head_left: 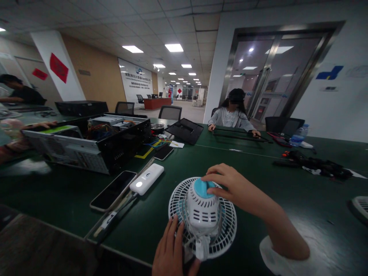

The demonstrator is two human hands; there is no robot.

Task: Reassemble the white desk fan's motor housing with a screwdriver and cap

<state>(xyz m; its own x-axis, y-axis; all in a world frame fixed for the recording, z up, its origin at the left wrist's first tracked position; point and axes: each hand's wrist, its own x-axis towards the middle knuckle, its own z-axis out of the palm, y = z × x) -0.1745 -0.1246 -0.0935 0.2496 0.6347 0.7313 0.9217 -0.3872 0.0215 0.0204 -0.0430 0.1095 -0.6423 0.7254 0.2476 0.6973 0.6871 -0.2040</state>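
Observation:
A white electric fan (204, 216) lies face down on the green table, its round grille underneath and its motor housing on top. My right hand (227, 182) reaches in from the right and pinches the blue knob (201, 188) on top of the housing between thumb and fingers. At the grille's near left edge, my left hand (169, 249) holds the fan, fingers stretched along the rim and thumb near the white bracket (202, 247). Part of the left thumb is cut off by the frame's bottom.
Left of the fan lie a white power bank (147, 178) with a cable and a phone (113, 191); another phone (163, 152) is farther back. An opened computer case (103, 140) stands at left, another person's hand on it. Opposite, a seated person (234, 111) holds a dark frame.

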